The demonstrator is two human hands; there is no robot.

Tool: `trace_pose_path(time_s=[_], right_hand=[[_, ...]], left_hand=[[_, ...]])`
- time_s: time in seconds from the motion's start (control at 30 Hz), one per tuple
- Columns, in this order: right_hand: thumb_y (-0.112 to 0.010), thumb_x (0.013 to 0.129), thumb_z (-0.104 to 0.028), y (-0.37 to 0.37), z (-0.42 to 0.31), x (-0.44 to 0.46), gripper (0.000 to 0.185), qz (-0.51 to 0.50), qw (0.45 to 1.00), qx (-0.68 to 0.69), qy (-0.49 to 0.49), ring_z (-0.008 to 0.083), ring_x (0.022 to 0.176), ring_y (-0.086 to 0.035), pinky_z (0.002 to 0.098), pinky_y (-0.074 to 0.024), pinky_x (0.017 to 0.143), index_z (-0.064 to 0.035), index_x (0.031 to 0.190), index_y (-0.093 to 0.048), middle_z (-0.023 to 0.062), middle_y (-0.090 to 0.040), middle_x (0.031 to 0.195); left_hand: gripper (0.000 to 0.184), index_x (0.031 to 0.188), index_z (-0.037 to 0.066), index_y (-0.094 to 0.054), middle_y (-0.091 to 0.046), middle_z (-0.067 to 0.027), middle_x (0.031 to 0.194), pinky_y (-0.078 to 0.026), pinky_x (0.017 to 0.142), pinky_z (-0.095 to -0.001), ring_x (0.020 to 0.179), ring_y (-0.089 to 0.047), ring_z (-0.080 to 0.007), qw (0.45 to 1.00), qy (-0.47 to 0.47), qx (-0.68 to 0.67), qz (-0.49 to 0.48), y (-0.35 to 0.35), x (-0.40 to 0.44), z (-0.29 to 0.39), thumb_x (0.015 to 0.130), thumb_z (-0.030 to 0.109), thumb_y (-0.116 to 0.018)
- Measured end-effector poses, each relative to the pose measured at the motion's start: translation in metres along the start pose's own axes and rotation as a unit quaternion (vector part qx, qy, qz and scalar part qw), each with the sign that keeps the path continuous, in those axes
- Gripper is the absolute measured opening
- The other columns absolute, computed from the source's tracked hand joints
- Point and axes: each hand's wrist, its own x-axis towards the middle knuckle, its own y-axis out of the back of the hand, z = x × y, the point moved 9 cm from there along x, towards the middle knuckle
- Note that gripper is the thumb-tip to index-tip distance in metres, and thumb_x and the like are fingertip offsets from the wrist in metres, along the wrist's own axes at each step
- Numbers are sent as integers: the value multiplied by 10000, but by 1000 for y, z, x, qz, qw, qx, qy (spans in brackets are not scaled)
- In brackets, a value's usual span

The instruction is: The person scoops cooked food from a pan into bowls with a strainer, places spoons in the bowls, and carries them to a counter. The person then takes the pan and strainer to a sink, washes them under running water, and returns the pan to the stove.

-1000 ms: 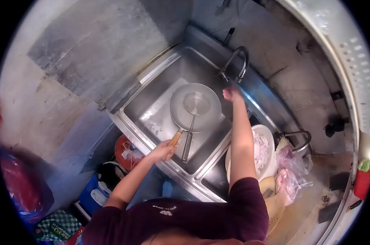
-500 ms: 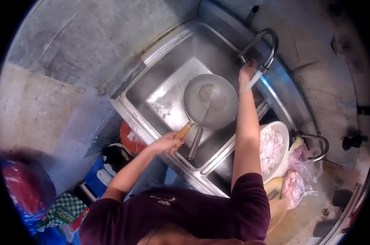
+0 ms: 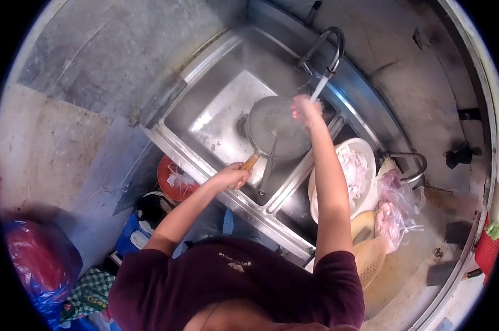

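Observation:
My left hand point(image 3: 233, 177) is wrapped round the wooden handle point(image 3: 250, 161) of a round pan point(image 3: 259, 124) in the large sink basin. A fine-mesh strainer point(image 3: 274, 124) lies in the pan, its metal handle point(image 3: 266, 179) sticking out over the rim towards me. Over the pan's right side is my right hand point(image 3: 307, 112), its fingers smeared by motion. Water point(image 3: 319, 88) runs from the curved faucet point(image 3: 339, 47) down onto or beside this hand. Whether it holds anything is not clear.
A white bowl of pale meat point(image 3: 372, 160) stands over the smaller basin. To its right are plastic bags of meat point(image 3: 390, 218) and a yellowish perforated basket point(image 3: 370, 259). A second faucet point(image 3: 420, 165) is behind them. Below the sink's left edge sits a red-orange container point(image 3: 175, 190).
My right hand has moved from the faucet's base down over the pan. Water now runs from the spout. The pan has tilted or shifted slightly, with my left hand still on its handle.

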Motion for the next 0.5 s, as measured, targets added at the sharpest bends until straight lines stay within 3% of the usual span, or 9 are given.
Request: trace_pose_path(time_s=[0.1,0.2,0.23,0.3,0.33,0.37,0.4,0.47,0.5], right_hand=[[-549,797,-148,-9,-13,6,110,-19,999,-28,15,150,479,-503,272,-413,401,-42,808,-578,85,-545,646],[-570,805,-251,17,-22,13,211,98,993,-42,54,182,573,-565,308,-455,469,-46,840,-599,119,-596,730],[-567,805,-291,13,-14,16,264,86,975,-183,87,210,637,-580,326,-466,526,-36,863,-601,134,-605,779],[-559,804,-372,0,12,5,373,59,877,-453,148,266,764,-612,362,-487,638,-17,907,-605,164,-623,878],[-530,793,-458,-17,24,-39,484,36,841,-532,89,327,925,-580,395,-449,791,-9,959,-600,186,-607,965],[-539,757,-517,-33,31,-78,551,-2,798,-600,61,349,947,-562,410,-435,812,-3,947,-601,218,-596,960],[-569,712,-557,-39,36,-107,605,-4,779,-619,100,346,935,-570,407,-446,799,7,928,-601,234,-592,953],[-584,681,-569,-43,57,-145,662,-85,762,-641,27,369,874,-587,402,-462,773,40,941,-583,245,-607,865],[-589,733,-440,-35,84,-137,494,-70,799,-595,55,332,718,-622,387,-491,659,38,854,-586,201,-624,744]], left_hand=[[254,996,21,-430,-423,17,626,-301,385,-210,457,-378,-60,1000,-11,2,7,-11,-1,12,756,70,-496],[275,1023,14,-429,-415,21,624,-313,385,-208,455,-379,-63,1000,-14,-9,2,-9,1,9,762,70,-497],[250,1002,14,-440,-427,16,625,-324,386,-208,455,-389,-63,1000,-24,-16,2,-9,0,10,770,80,-507],[203,958,14,-461,-451,6,629,-344,388,-209,453,-410,-65,998,-44,-33,0,-14,-1,12,786,99,-527],[181,932,20,-462,-454,6,625,-351,389,-215,445,-414,-71,998,-52,-25,13,-16,-3,17,786,103,-530],[183,934,20,-460,-449,7,623,-345,382,-216,447,-411,-69,998,-54,-34,18,-17,-1,16,786,101,-530],[184,936,20,-459,-444,7,621,-338,375,-217,449,-407,-67,997,-60,-43,22,-16,6,16,785,100,-529],[156,912,28,-463,-444,11,609,-339,368,-220,441,-404,-67,996,-66,-28,45,-11,16,15,785,94,-525],[142,899,31,-464,-444,11,606,-336,367,-216,440,-402,-66,995,-74,-32,53,-9,21,13,784,90,-524]])
